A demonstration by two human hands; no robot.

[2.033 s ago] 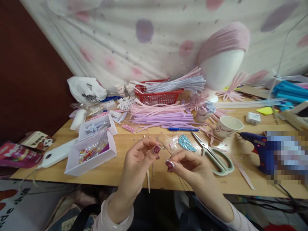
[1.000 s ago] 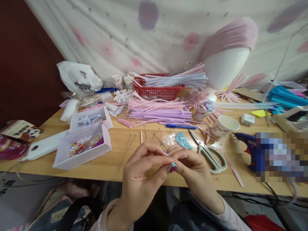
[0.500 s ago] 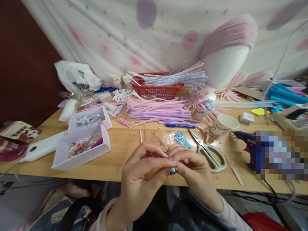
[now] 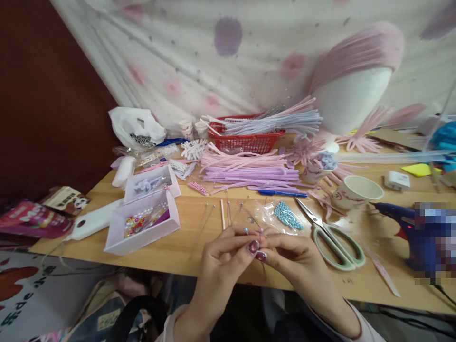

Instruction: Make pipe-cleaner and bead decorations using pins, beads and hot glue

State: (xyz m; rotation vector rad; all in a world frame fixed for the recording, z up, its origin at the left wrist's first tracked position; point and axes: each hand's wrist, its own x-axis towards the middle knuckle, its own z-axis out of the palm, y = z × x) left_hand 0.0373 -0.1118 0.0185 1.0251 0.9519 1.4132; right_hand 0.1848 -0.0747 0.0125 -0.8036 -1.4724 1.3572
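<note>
Left of the grip, I see a white box (image 4: 147, 239) of beads. Just ahead of my left hand (image 4: 223, 261) lies a pale stick (image 4: 223, 213); that hand pinches thin wire (image 4: 264, 271), mostly hidden, a small glossy pale-blue bead (image 4: 245, 230) above its fingertips. Beside it, a pink bead (image 4: 261, 230) stands where both hands meet. My right hand (image 4: 299, 256) pinches too; beyond it lie scissors (image 4: 316, 222).

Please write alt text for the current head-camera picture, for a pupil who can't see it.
A person's left hand and right hand meet at the fingertips, pinching thin wire, with a blue bead and a pink bead showing. Beyond them, a wooden table holds scissors, turquoise beads, pink stems, purple stems and a red basket.
</note>
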